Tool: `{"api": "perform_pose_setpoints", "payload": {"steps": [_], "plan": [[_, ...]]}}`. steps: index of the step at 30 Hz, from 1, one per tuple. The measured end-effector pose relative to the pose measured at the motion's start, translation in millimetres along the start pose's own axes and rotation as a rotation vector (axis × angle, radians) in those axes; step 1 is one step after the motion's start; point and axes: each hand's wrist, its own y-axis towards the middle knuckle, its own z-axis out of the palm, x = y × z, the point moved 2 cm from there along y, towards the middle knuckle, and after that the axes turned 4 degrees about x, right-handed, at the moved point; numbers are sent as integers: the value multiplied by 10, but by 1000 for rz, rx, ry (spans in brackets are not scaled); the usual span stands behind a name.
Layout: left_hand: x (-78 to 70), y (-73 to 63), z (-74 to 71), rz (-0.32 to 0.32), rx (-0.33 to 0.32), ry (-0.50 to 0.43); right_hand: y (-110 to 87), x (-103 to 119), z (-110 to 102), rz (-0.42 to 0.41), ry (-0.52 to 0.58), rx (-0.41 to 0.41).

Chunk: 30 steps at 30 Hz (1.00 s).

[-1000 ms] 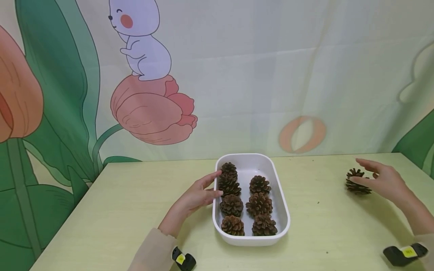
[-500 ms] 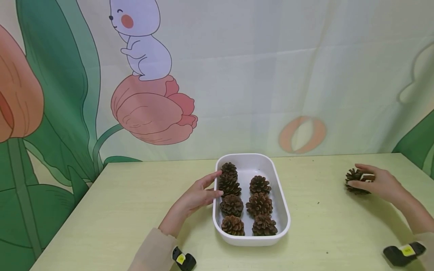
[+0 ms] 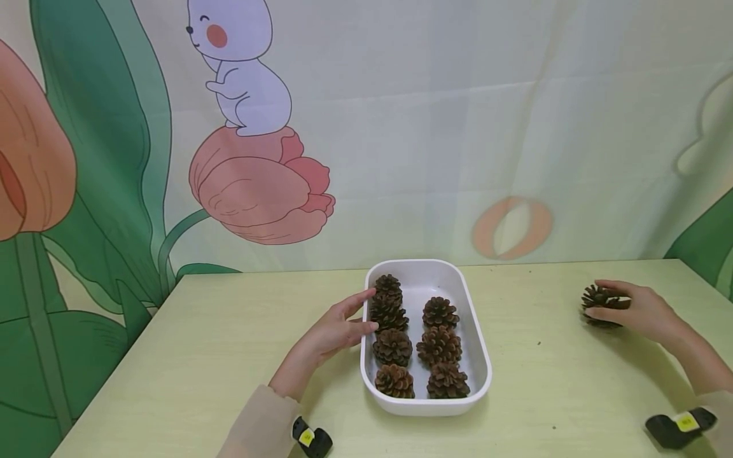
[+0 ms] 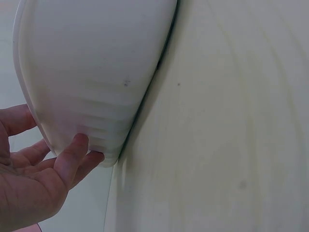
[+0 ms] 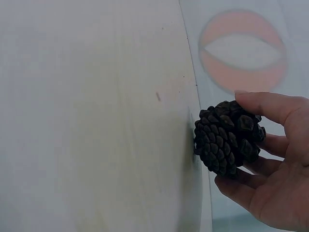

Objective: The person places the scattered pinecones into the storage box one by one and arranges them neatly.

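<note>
At the right of the head view, my right hand (image 3: 649, 312) pinches a brown pine cone (image 3: 598, 304) between the thumb and fingers. The right wrist view shows that pine cone (image 5: 227, 137) with its scales spread, close over the table. My left hand (image 3: 335, 327) grips the left wall of a white rectangular tray (image 3: 485, 375), two fingertips at its rim. From the left wrist, other fingers (image 4: 72, 154) press the tray's outer wall (image 4: 96, 58). Inside the tray, several pine cones (image 3: 392, 347) line the left side and three pine cones (image 3: 438, 345) form a row on the right.
The pale wooden table (image 3: 544, 381) backs onto a printed cloth (image 3: 401, 159) with tulips and a white animal. A black device with a yellow label is strapped at each wrist. The tray's far right corner shows bare floor.
My right hand has closed in around the pine cone, thumb and fingers now on its sides, and drawn slightly left with it. The left hand and tray stay in place.
</note>
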Motion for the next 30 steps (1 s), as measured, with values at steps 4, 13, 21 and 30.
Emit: {"api": "perform_pose_setpoints", "payload": {"steps": [4,13,21,30], "plan": [[-1,-5,0,1,3,0,-4,5,1,5,0,-6],[-10,-9,-1,1,1,3,-19,45,-10,-5,14,-20],[-8,-12,-12,6,7,8,25,171,-16,-27,39,-36],[3,8,-9,0,8,3,90,395,11,-65,82,-38]]}}
